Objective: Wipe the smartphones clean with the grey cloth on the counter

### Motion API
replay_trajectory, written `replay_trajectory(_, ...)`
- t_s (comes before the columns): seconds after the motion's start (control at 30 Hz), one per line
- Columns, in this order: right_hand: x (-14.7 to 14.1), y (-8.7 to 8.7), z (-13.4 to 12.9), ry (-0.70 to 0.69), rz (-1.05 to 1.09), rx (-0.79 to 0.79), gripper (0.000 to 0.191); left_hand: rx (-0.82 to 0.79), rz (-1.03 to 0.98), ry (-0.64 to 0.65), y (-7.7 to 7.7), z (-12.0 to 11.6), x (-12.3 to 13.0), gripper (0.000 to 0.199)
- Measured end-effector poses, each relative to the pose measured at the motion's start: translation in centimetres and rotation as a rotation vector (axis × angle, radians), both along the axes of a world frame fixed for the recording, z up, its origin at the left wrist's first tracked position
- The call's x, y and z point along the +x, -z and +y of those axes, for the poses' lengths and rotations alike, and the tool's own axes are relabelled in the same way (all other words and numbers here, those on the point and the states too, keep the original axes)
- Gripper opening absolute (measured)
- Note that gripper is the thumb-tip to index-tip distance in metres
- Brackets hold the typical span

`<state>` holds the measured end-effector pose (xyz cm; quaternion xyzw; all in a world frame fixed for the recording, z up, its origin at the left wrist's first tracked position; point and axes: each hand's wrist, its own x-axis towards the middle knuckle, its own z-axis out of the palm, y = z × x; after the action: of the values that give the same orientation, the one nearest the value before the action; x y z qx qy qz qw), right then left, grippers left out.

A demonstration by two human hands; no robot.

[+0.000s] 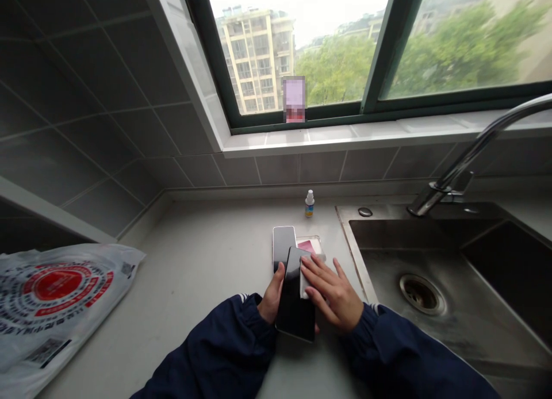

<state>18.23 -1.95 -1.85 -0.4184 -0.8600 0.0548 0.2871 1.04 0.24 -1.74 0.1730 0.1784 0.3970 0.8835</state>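
Note:
My left hand [271,295] grips a black smartphone [295,315] by its edges, thumb on the left side, the phone tilted above the counter. Over the phone's upper right, my right hand [334,292] presses a folded white wipe [303,283] against the dark screen, fingers laid over it. Just beyond lies a second smartphone [283,244] with a light rim, partly covered by the held one. Beside it rests a clear phone case [318,245] with a pink card [306,246] in it. Farther back stands a small white spray bottle [309,204] with a blue and yellow label.
To the right, a steel sink [388,261] is set into the pale counter [207,249], with a chrome faucet [448,172] at its back. A white plastic bag [107,261] with red print lies at the left. Behind is a tiled wall under a window.

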Motion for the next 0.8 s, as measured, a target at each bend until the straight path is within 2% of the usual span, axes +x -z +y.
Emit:
replay_trajectory(0.1, -0.8, -0.5, -0.9, -0.087, 0.001, 0.006, 0.048, -0.016, 0.022, -0.031, 0.1, 0.1, -0.1, 0.062)
replay_trajectory(0.2, -1.9, -1.6, -2.4, -0.231, -0.007, 0.005, 0.051, -0.055, 0.042, 0.02, 0.1, 0.0, -0.4, 0.073)
replay_trajectory(0.3, -2.2, -2.2, -2.8, -0.289, -0.001, 0.011, 0.049, -0.074, 0.067, 0.009, -0.2, 0.0, -0.4, 0.075)
replay_trajectory(0.4, -1.6, -1.8, -2.1, -0.195, -0.005, 0.016, 0.047, -0.047, 0.073, -0.042, -0.4, 0.0, -0.2, 0.069)
replay_trajectory(0.5, -0.7, -0.7, -0.9, 0.001, -0.028, 0.006, 0.046, -0.038, 0.063, -0.02, -0.5, 0.0, -0.1, 0.067)
replay_trajectory(0.6, -0.1, 0.1, 0.0, 0.097, -0.028, -0.001, 0.044, -0.04, 0.062, 0.013, -0.5, 0.1, -0.2, 0.067)
replay_trajectory(0.7, -0.1, 0.2, -0.1, 0.086, -0.032, -0.01, 0.045, -0.018, 0.056, 0.005, -0.3, 0.1, -0.2, 0.068)
replay_trajectory(0.8, -0.7, -0.5, -0.9, -0.024, -0.034, -0.009, 0.047, -0.008, 0.051, -0.013, -0.3, 0.2, -0.1, 0.071)
